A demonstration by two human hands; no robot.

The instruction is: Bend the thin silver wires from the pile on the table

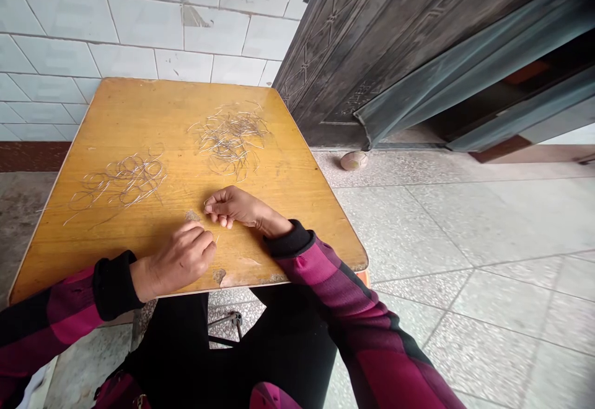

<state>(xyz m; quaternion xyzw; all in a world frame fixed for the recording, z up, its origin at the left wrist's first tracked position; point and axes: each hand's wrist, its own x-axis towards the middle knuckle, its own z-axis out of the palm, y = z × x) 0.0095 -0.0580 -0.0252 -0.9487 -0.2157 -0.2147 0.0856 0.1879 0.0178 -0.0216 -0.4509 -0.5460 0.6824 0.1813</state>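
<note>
Wooden tabletop [139, 235] — hands [174, 260] just below two tangled wire piles [227, 139]

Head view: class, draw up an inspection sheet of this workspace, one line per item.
surface: yellow wooden table, worn and chipped near the front edge
job's things: looped wire tangle; straighter wire tangle farther away
clutter: ball on the floor, beside the table
hands: left hand and right hand curled over the table, close together; any wire held is too thin to tell
cables: nothing seen
surroundings: tiled wall, dark door, speckled floor
</note>
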